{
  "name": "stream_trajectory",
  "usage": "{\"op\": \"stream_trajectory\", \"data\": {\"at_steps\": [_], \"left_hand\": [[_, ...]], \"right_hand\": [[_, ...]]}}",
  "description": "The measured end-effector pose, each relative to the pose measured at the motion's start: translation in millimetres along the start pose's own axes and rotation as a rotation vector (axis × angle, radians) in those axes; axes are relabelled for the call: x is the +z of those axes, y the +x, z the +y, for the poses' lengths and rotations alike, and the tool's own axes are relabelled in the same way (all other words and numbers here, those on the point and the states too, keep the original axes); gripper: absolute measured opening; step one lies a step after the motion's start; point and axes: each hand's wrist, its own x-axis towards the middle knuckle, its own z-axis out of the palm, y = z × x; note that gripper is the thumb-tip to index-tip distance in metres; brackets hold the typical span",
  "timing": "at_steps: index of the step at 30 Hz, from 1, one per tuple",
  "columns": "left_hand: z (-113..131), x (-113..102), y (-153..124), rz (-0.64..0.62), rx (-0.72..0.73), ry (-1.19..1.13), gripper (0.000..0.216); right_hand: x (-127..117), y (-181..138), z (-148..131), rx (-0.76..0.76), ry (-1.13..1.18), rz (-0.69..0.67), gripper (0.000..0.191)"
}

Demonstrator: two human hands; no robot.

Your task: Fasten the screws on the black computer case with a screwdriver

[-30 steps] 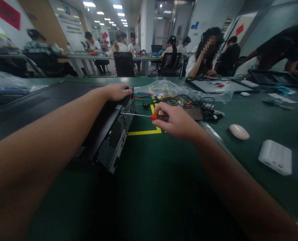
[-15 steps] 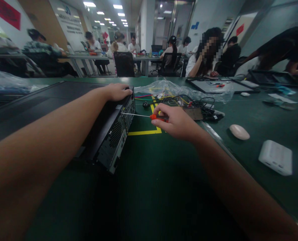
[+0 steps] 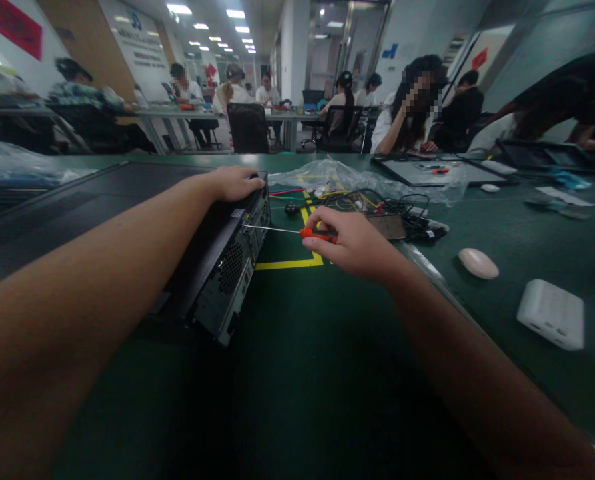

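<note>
A black desktop computer case (image 3: 142, 193) lies on its side on the green table, its metal back panel (image 3: 230, 267) facing right. On its top, by the far rear corner, rests my left hand (image 3: 235, 183), pressed down with the fingers stretched toward the edge; the fingertips are partly hidden. My right hand (image 3: 347, 240) is closed around the orange and black handle of a screwdriver (image 3: 310, 233). Its thin shaft points left, almost level, and the tip meets the back panel near the upper edge. Whether a screw sits under the tip is too small to tell.
Behind my right hand lie tangled cables (image 3: 362, 199) and clear plastic film (image 3: 327, 175). Yellow tape (image 3: 290, 265) marks the table. To the right are a pale oval object (image 3: 478, 263) and a white box-shaped device (image 3: 551, 315). Several people sit across the room.
</note>
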Motion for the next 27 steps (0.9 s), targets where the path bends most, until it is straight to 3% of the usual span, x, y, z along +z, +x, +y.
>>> {"op": "stream_trajectory", "data": {"at_steps": [16,27], "left_hand": [[-2.7,2.3,3.7,0.006,0.007,0.000,0.076],[-7.1,4.8,7.2,0.018,0.029,-0.032,0.076]], "right_hand": [[0.5,1.3,-2.6,0.032,0.029,-0.017,0.038],[2.7,1.8,3.0,-0.012,0.023,0.027,0.020]]}}
